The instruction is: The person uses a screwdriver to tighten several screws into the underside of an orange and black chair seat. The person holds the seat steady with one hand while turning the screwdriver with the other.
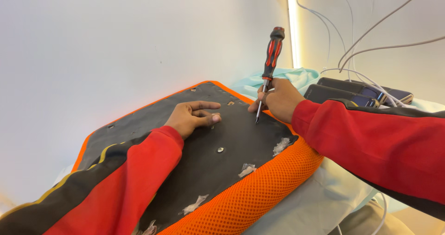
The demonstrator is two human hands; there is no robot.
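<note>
My right hand [278, 100] grips a red-and-black screwdriver [270, 63] upright, tip on the black underside of an orange mesh seat cushion [222, 142], while my left hand [190, 117] rests flat there, loosely curled, holding nothing.

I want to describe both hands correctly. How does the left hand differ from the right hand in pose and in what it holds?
The left hand lies on the black panel, holding nothing; the right hand grips a red-and-black screwdriver. The left hand's fingers are loosely spread; the right hand's are curled around the shaft. Both wear red sleeves.
</note>
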